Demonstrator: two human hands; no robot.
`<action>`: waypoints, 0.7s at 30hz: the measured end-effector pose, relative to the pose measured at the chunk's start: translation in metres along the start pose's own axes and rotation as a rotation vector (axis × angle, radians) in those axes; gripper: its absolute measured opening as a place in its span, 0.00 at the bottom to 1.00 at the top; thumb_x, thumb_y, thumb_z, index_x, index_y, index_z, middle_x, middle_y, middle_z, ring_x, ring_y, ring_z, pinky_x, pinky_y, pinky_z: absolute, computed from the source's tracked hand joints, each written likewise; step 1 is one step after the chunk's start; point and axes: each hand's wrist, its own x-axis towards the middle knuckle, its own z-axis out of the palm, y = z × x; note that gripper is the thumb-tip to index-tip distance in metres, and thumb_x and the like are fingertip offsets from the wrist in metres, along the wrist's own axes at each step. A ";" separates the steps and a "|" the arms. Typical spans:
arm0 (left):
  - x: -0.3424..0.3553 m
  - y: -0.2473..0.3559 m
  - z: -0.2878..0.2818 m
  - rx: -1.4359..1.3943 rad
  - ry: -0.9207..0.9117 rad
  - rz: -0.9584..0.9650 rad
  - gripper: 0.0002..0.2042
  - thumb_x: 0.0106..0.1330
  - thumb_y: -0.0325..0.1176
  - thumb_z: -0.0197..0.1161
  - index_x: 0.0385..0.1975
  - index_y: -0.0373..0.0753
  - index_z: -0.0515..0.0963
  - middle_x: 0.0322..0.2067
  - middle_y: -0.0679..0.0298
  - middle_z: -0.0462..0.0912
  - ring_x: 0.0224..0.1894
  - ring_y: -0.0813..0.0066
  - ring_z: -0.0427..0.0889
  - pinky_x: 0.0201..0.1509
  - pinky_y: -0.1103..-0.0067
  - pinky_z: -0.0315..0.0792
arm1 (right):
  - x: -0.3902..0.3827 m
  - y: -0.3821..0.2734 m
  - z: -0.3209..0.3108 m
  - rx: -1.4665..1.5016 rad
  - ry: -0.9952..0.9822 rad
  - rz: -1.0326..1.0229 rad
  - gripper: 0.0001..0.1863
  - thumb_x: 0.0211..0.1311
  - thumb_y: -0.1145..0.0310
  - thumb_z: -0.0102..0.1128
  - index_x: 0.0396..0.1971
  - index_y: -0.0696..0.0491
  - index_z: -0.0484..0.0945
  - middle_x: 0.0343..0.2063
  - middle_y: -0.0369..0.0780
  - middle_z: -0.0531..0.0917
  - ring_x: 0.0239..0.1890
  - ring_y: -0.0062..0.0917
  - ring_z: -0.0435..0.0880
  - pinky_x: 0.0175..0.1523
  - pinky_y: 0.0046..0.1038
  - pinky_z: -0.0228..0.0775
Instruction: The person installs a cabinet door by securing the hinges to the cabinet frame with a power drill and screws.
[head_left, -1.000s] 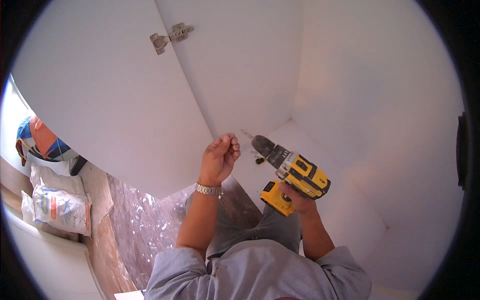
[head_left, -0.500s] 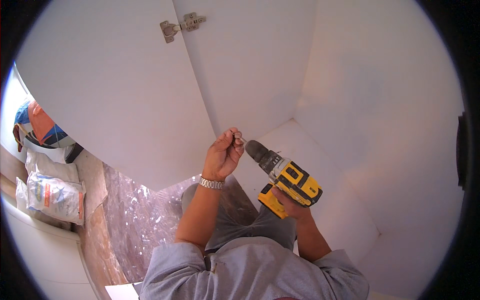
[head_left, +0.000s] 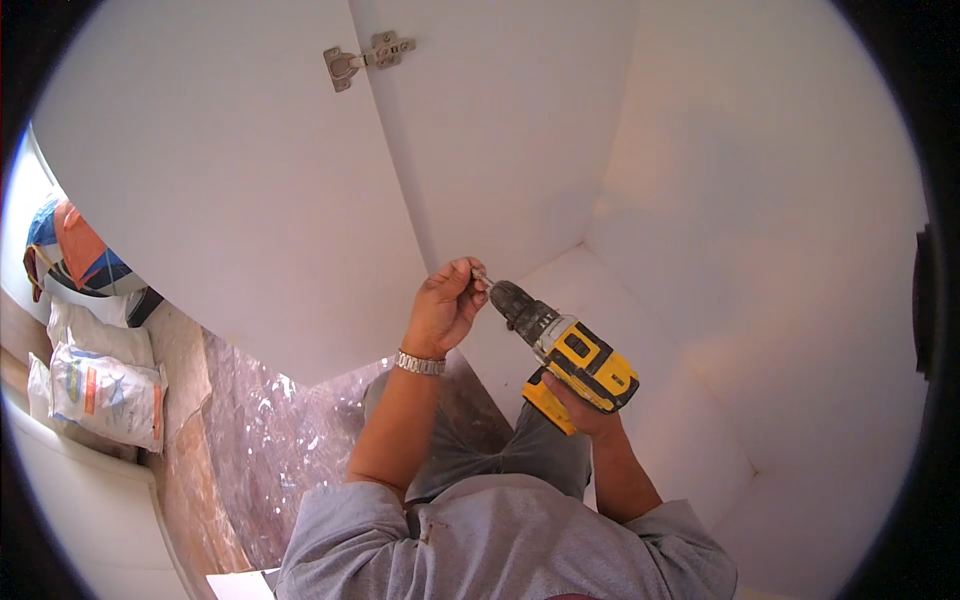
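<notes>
My left hand (head_left: 450, 310), with a metal watch at the wrist, pinches a small piece at the bit (head_left: 483, 281) of a yellow and black cordless drill (head_left: 585, 365); what the piece is I cannot make out. My right hand (head_left: 585, 410) is closed on the drill's handle, above its yellow battery. Both hands are over the white bottom panel (head_left: 660, 440) of a cabinet. A white door panel (head_left: 230, 180) stands on the left, with a metal hinge (head_left: 355, 62) near the top, beside the white inner panel (head_left: 500, 120).
A white wall panel (head_left: 760, 250) is on the right. On the left lie white sacks (head_left: 105, 395) and a blue, orange and black bundle (head_left: 75, 250) beside a white curved piece (head_left: 75, 500). The dark floor (head_left: 270, 440) is speckled white. My grey-clad legs are below my hands.
My left hand has moved slightly up and right to meet the drill bit, and the drill has moved slightly left, so hand and bit now come together. The view has shifted a little.
</notes>
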 end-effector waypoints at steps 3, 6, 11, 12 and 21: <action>0.004 0.008 0.011 0.157 0.047 0.012 0.09 0.70 0.36 0.54 0.35 0.36 0.75 0.29 0.67 0.76 0.29 0.82 0.75 0.31 0.85 0.72 | 0.002 0.000 -0.006 -0.123 -0.030 -0.050 0.13 0.55 0.76 0.66 0.42 0.55 0.78 0.36 0.35 0.83 0.38 0.20 0.81 0.45 0.24 0.73; 0.007 0.012 0.021 0.185 0.013 0.015 0.10 0.70 0.37 0.54 0.34 0.36 0.74 0.28 0.67 0.76 0.28 0.82 0.74 0.31 0.85 0.70 | 0.006 0.002 -0.007 -0.418 -0.030 -0.315 0.12 0.56 0.75 0.65 0.41 0.55 0.78 0.35 0.35 0.83 0.37 0.19 0.81 0.43 0.24 0.74; 0.038 0.038 0.036 -0.129 0.023 0.101 0.08 0.70 0.35 0.53 0.35 0.36 0.73 0.29 0.68 0.75 0.28 0.81 0.73 0.34 0.83 0.72 | 0.051 -0.022 0.026 -0.452 0.041 -0.348 0.11 0.54 0.72 0.66 0.39 0.52 0.80 0.34 0.36 0.84 0.36 0.26 0.82 0.41 0.29 0.74; 0.049 0.043 0.038 -0.130 0.021 0.102 0.08 0.70 0.35 0.53 0.35 0.36 0.73 0.29 0.68 0.75 0.28 0.81 0.73 0.34 0.83 0.72 | 0.065 -0.022 0.033 -0.544 0.064 -0.455 0.12 0.51 0.70 0.67 0.38 0.48 0.82 0.34 0.36 0.84 0.35 0.30 0.83 0.40 0.32 0.73; 0.142 0.107 0.067 -0.478 -0.022 0.277 0.07 0.70 0.30 0.52 0.39 0.33 0.72 0.33 0.62 0.76 0.37 0.73 0.76 0.46 0.79 0.75 | 0.176 -0.070 0.068 -0.409 0.140 -0.426 0.09 0.56 0.66 0.62 0.36 0.52 0.80 0.33 0.39 0.84 0.38 0.33 0.82 0.42 0.33 0.72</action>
